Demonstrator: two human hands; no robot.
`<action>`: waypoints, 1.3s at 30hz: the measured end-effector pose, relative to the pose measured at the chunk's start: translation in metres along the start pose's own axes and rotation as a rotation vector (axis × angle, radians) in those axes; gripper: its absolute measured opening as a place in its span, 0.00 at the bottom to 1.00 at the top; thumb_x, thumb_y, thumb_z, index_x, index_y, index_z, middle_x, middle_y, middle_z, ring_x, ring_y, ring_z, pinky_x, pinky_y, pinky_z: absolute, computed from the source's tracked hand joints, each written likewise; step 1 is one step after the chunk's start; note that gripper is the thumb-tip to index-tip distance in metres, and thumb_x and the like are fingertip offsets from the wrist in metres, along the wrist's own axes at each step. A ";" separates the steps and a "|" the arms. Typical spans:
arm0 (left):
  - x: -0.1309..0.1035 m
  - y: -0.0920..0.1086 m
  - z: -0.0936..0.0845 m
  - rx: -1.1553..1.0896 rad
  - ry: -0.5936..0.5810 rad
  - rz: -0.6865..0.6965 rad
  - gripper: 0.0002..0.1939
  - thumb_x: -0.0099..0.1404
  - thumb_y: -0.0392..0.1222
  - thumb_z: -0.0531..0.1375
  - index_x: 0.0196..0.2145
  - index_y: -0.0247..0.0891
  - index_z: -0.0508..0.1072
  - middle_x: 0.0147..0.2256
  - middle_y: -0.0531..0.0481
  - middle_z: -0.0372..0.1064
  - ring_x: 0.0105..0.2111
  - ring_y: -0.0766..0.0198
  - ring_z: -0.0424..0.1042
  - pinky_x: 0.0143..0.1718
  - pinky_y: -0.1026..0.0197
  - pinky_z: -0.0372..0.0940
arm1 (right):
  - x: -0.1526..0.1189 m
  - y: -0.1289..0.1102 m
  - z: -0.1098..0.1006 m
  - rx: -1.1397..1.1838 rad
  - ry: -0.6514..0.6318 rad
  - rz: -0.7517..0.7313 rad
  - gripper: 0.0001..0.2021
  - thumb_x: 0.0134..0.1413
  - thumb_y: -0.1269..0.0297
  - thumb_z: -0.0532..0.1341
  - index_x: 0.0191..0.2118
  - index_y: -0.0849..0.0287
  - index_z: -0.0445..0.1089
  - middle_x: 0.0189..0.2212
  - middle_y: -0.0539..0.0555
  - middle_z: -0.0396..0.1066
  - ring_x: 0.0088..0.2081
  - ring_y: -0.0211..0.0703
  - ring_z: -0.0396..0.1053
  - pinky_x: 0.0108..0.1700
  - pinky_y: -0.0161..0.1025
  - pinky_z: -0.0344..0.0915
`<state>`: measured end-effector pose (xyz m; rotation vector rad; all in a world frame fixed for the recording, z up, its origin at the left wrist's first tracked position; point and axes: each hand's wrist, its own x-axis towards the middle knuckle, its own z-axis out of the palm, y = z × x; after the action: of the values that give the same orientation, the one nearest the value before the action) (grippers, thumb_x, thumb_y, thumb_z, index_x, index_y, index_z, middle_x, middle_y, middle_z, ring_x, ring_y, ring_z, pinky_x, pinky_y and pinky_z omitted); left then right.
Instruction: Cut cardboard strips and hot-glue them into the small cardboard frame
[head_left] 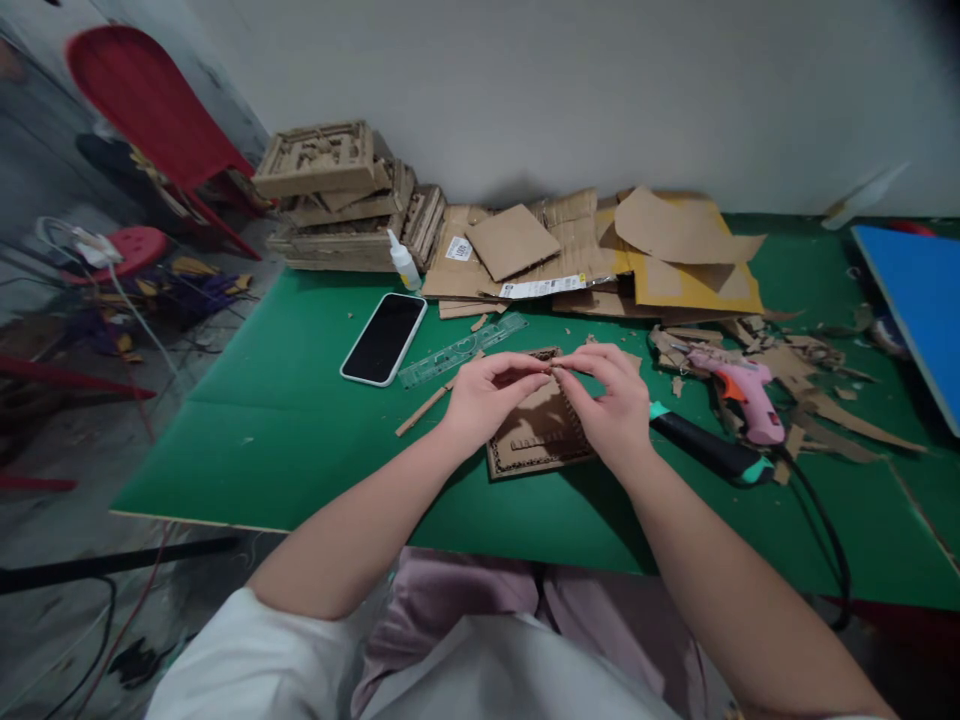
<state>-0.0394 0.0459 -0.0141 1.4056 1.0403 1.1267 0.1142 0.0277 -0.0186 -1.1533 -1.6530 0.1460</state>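
Note:
A small cardboard panel (536, 420) with a raised, corrugated-edge border lies on the green table in front of me. A short ridged cardboard strip (536, 440) stands on its near part. Above the panel's far half, my left hand (491, 395) and my right hand (611, 400) meet with thumbs and fingertips pinched together. Between the fingertips is a small brown piece of cardboard (553, 366), mostly hidden. Just right of my right hand lies a black and teal-handled tool (709, 448), its far end behind the hand.
A pink hot glue gun (754, 395) lies among cardboard scraps (810, 365) at the right. A phone (384, 338), a clear ruler (465, 350) and a glue bottle (404, 262) are on the left. Behind are stacked cardboard frames (322, 165), flat cardboard sheets (514, 243) and a blue board (919, 300).

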 end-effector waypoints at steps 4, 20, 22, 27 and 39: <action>0.000 0.000 0.000 -0.016 -0.005 0.007 0.07 0.51 0.41 0.66 0.30 0.37 0.77 0.30 0.50 0.76 0.31 0.65 0.74 0.36 0.63 0.69 | 0.000 0.001 0.000 -0.010 0.002 0.003 0.03 0.49 0.71 0.63 0.31 0.56 0.72 0.29 0.51 0.70 0.35 0.39 0.69 0.39 0.39 0.67; -0.001 0.000 0.000 0.023 0.015 0.054 0.07 0.53 0.41 0.65 0.31 0.38 0.77 0.32 0.49 0.76 0.34 0.63 0.74 0.38 0.62 0.69 | 0.003 0.000 -0.003 0.008 -0.020 -0.017 0.03 0.48 0.69 0.64 0.29 0.56 0.69 0.28 0.50 0.69 0.35 0.39 0.69 0.39 0.40 0.66; 0.000 0.001 0.000 0.009 0.003 0.045 0.07 0.52 0.41 0.65 0.30 0.37 0.77 0.32 0.49 0.76 0.33 0.63 0.74 0.38 0.62 0.69 | 0.003 0.000 -0.003 0.005 -0.016 -0.021 0.03 0.48 0.69 0.64 0.29 0.56 0.68 0.28 0.50 0.69 0.35 0.40 0.68 0.39 0.40 0.66; 0.000 0.005 0.002 -0.006 -0.021 0.070 0.07 0.51 0.40 0.66 0.30 0.37 0.77 0.31 0.49 0.76 0.32 0.64 0.74 0.36 0.63 0.69 | 0.003 0.000 -0.003 0.014 -0.014 -0.030 0.04 0.48 0.70 0.64 0.28 0.57 0.67 0.28 0.50 0.68 0.34 0.39 0.68 0.39 0.39 0.65; -0.001 0.005 0.004 0.006 -0.059 0.132 0.07 0.51 0.39 0.66 0.31 0.37 0.77 0.31 0.50 0.76 0.31 0.66 0.74 0.34 0.65 0.69 | 0.002 0.002 -0.002 0.016 -0.037 -0.069 0.05 0.49 0.71 0.62 0.27 0.56 0.64 0.27 0.50 0.67 0.33 0.40 0.67 0.38 0.40 0.64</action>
<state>-0.0358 0.0432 -0.0096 1.5218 0.9203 1.1706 0.1175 0.0295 -0.0176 -1.0858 -1.7189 0.1363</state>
